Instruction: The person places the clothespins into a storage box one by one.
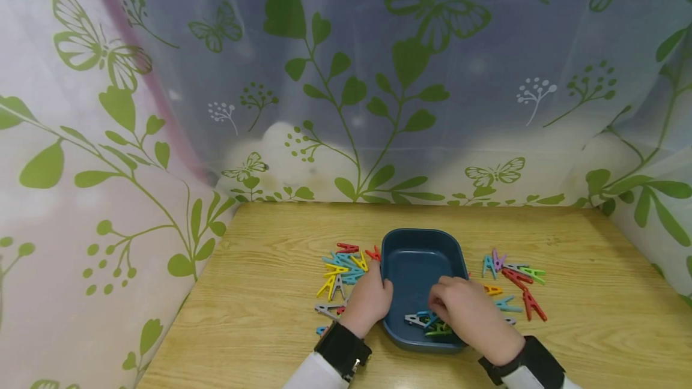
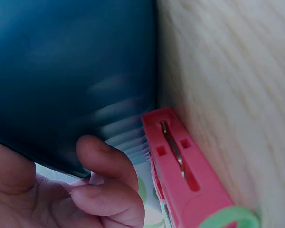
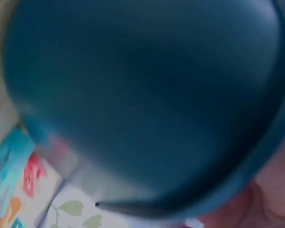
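Currently, a dark blue tub (image 1: pixel 424 242) with rounded corners is sitting on the wood-grain table (image 1: pixel 259 317), between two scatters of plastic clothespins. Inside it, a few clothespins are lying in a loose cluster at the near end: a gray clothespin (image 1: pixel 414 319), a blue clothespin (image 1: pixel 429 316) and a green clothespin (image 1: pixel 439 330); the far part of the tub's floor is showing bare.

The left hand (image 1: pixel 370 296) is gripping the tub's left side, its thumb lying at the rim and its fingers bending in against the outer wall. The right hand (image 1: pixel 470 314) is reaching over the right rim, its fingers curling down above the cluster; whether they are pinching a clothespin, I cannot tell. That hand is covering the tub's near right corner and hiding some of what is lying there.

Left of the tub, the left scatter (image 1: pixel 336 269) is mixing yellow, light blue, gray and red pieces, some disappearing behind the left hand. Right of it, the right scatter (image 1: pixel 517 278) is spreading out in blue, purple, gray, green, red and orange, partly behind the right forearm. Black wristbands (image 1: pixel 343 347) are circling both wrists over white sleeves (image 1: pixel 316 374), and a curtain (image 1: pixel 346 29) printed with green leaves and butterflies is hanging behind the table.

Close up in the left wrist view, a pinkish-red clothespin (image 2: pixel 199 178) is showing its metal spring in a long slot, right beside the tub's wall.
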`<state>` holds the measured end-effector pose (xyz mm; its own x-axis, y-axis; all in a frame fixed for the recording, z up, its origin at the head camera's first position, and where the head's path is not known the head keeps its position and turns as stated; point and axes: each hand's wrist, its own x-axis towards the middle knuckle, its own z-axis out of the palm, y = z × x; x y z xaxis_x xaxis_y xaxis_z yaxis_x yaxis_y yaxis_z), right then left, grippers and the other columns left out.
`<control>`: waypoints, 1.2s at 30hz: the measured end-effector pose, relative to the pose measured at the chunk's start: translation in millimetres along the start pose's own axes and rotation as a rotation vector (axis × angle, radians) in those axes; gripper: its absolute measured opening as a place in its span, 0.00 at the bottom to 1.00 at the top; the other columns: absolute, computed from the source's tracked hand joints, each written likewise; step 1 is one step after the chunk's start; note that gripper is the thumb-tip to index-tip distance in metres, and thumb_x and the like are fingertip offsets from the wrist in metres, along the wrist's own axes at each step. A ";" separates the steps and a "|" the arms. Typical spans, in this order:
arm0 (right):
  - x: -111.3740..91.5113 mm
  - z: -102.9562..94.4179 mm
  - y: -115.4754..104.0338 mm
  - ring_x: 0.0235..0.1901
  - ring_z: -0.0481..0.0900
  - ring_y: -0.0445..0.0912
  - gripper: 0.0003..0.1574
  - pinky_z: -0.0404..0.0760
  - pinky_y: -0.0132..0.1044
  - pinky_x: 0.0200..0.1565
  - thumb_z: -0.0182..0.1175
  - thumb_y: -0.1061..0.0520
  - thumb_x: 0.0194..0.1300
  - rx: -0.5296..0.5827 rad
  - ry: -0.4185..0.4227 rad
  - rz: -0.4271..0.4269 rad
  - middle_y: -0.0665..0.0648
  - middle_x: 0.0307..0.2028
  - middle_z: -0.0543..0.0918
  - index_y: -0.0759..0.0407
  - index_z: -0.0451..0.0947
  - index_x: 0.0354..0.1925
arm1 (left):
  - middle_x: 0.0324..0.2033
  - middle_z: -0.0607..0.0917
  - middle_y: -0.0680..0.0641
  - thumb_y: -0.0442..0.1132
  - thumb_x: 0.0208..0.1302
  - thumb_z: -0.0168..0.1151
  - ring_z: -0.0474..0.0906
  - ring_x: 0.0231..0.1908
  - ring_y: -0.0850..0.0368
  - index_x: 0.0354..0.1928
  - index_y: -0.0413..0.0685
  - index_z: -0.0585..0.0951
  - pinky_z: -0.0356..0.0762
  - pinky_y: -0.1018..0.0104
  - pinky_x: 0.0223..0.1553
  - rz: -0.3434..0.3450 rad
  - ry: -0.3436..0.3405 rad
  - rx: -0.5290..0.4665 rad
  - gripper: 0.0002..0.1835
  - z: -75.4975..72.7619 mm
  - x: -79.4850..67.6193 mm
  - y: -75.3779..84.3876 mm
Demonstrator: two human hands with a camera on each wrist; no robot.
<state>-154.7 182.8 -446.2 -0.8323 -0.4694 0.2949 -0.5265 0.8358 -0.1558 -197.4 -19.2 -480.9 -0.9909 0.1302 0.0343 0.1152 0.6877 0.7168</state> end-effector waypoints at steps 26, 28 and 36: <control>-2.2 5.2 86.9 0.29 0.80 0.49 0.09 0.78 0.46 0.28 0.75 0.64 0.56 -0.090 0.072 0.215 0.54 0.31 0.80 0.57 0.88 0.38 | 0.55 0.83 0.29 0.35 0.75 0.53 0.85 0.52 0.38 0.69 0.28 0.67 0.82 0.46 0.49 0.003 0.007 0.005 0.25 -0.5 -0.6 1.5; -2.8 9.3 88.6 0.35 0.84 0.55 0.11 0.82 0.53 0.33 0.75 0.66 0.56 -0.089 0.059 0.204 0.55 0.32 0.81 0.57 0.88 0.38 | 0.55 0.83 0.30 0.35 0.75 0.53 0.85 0.51 0.38 0.69 0.29 0.67 0.82 0.46 0.48 -0.001 0.008 0.008 0.25 -0.5 -0.6 1.7; -4.5 15.6 90.4 0.40 0.85 0.59 0.11 0.82 0.64 0.39 0.74 0.66 0.57 -0.092 0.025 0.202 0.55 0.33 0.82 0.54 0.88 0.38 | 0.55 0.83 0.30 0.36 0.76 0.53 0.85 0.50 0.40 0.69 0.29 0.67 0.82 0.47 0.47 -0.012 -0.001 0.004 0.25 0.0 -0.7 1.1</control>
<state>-201.3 256.0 -476.3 -0.9142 -0.2830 0.2900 -0.3301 0.9353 -0.1277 -196.5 -18.6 -480.1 -0.9921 0.1227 0.0255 0.1039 0.6917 0.7146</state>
